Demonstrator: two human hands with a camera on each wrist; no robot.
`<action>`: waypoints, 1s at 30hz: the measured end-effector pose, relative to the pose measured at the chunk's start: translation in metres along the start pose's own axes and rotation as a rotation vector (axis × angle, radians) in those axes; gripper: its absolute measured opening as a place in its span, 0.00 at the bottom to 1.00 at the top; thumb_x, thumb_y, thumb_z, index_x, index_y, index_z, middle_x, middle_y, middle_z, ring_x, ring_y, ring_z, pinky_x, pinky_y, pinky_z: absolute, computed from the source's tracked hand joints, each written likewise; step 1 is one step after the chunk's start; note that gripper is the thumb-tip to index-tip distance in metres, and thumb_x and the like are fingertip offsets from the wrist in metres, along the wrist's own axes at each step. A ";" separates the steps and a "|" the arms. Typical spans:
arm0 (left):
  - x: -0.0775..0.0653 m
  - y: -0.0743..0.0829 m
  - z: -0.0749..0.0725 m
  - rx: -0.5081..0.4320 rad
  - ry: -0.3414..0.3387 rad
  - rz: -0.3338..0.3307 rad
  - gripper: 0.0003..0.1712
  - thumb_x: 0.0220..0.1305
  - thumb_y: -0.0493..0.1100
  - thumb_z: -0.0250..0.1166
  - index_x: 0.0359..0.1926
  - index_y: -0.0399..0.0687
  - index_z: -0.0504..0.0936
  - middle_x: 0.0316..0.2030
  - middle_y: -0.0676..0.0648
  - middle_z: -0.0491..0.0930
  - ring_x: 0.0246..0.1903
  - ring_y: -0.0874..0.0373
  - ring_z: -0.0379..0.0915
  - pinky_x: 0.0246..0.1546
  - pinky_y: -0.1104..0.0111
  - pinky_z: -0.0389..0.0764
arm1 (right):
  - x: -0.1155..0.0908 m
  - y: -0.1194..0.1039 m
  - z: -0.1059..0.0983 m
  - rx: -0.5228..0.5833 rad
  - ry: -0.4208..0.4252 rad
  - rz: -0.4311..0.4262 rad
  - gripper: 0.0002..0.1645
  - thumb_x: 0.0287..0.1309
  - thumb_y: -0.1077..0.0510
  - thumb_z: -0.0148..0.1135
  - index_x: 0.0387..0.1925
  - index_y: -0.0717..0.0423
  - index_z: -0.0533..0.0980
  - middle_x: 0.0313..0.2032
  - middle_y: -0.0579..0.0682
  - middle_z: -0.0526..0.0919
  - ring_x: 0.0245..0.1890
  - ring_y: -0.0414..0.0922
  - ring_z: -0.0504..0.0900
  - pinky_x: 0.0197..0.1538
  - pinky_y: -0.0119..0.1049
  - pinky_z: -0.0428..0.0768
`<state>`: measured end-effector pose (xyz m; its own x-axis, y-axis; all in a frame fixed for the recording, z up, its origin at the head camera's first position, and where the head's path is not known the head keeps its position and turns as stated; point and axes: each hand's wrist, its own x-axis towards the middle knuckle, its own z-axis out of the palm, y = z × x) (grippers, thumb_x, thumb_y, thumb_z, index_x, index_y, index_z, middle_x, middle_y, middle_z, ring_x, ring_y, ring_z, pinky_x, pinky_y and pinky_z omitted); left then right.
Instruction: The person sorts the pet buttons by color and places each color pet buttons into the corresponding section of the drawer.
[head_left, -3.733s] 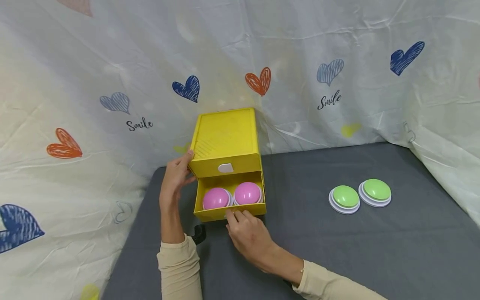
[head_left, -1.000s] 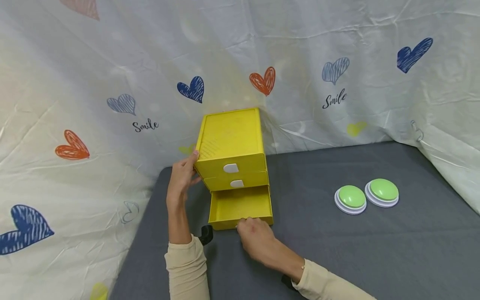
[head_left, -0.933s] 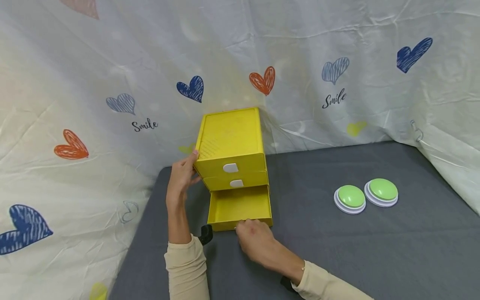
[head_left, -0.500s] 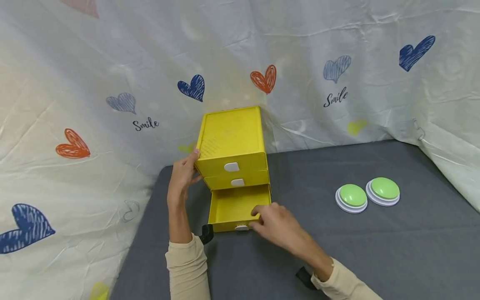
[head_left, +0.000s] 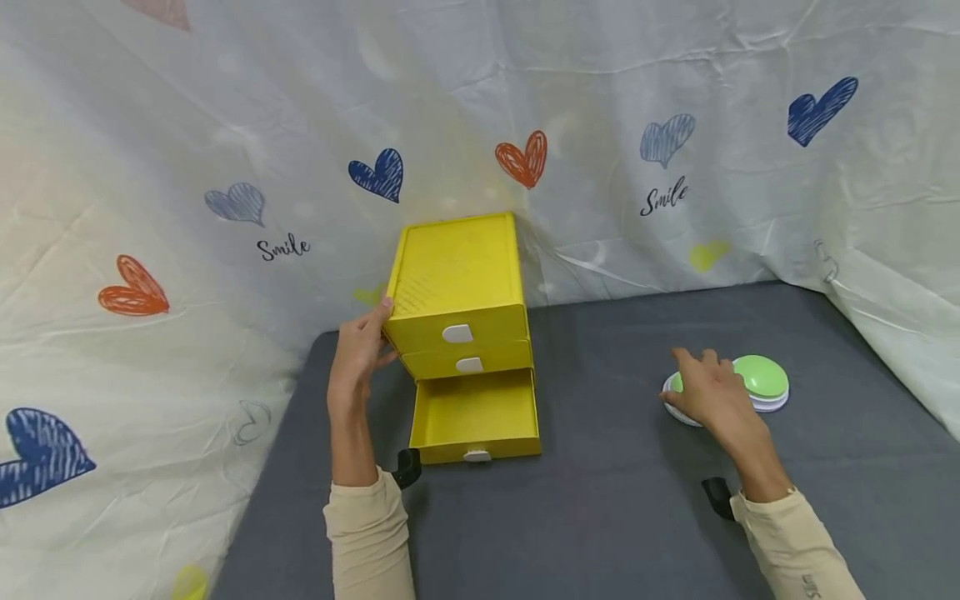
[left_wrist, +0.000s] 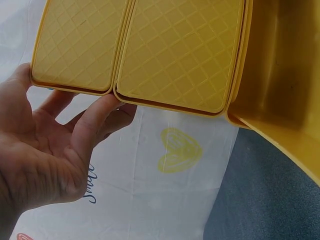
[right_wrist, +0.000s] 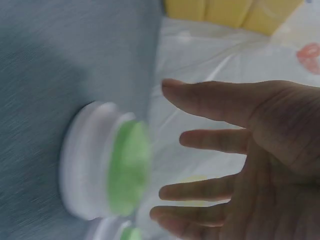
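Note:
A yellow set of drawers (head_left: 457, 267) stands at the back of the table. Its bottom drawer (head_left: 472, 408) is pulled out and bare inside; the two upper ones are in. At the unit's left side rests my left hand (head_left: 356, 354), thumb at the top front corner and fingers against the side, as the left wrist view also shows. Over the nearer green dome button (right_wrist: 129, 170) with its white base hovers my right hand (head_left: 708, 387). Its fingers (right_wrist: 200, 140) are spread and apart from the button. Just right of it lies a second green dome button (head_left: 761, 375).
Dark grey cloth (head_left: 585, 500) covers the table. Behind and at both sides hangs a white curtain (head_left: 585, 100) printed with hearts. Black wrist mounts (head_left: 407, 468) show near both sleeves.
The middle drawer with two pink dome buttons was slid in and the bottom drawer pulled out. My right hand let go of its handle and moved right to the green buttons. My left hand stayed.

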<state>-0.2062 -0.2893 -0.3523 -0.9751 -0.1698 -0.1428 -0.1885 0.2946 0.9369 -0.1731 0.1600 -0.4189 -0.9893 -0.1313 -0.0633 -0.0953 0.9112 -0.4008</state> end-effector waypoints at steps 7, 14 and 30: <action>0.001 -0.001 -0.001 0.000 -0.007 0.004 0.45 0.76 0.72 0.50 0.80 0.47 0.65 0.80 0.42 0.60 0.78 0.43 0.62 0.74 0.47 0.72 | 0.001 0.024 0.013 0.014 -0.031 0.004 0.39 0.58 0.56 0.77 0.65 0.72 0.72 0.54 0.81 0.74 0.50 0.78 0.75 0.49 0.67 0.78; 0.001 0.001 0.000 0.010 0.004 0.000 0.47 0.75 0.74 0.50 0.79 0.47 0.66 0.80 0.41 0.61 0.78 0.43 0.63 0.74 0.47 0.73 | 0.003 0.032 0.018 0.031 0.083 -0.021 0.35 0.52 0.61 0.79 0.58 0.73 0.76 0.49 0.80 0.78 0.42 0.74 0.76 0.43 0.64 0.77; 0.001 -0.001 -0.001 0.010 0.001 0.010 0.49 0.73 0.75 0.51 0.81 0.48 0.61 0.81 0.41 0.59 0.78 0.42 0.61 0.74 0.47 0.73 | -0.001 0.006 0.011 0.102 0.175 -0.098 0.31 0.49 0.57 0.80 0.53 0.71 0.83 0.45 0.73 0.84 0.45 0.68 0.79 0.46 0.59 0.74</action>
<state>-0.2066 -0.2902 -0.3531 -0.9768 -0.1678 -0.1331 -0.1800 0.3057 0.9350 -0.1719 0.1610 -0.4312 -0.9807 -0.1395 0.1369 -0.1893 0.8522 -0.4878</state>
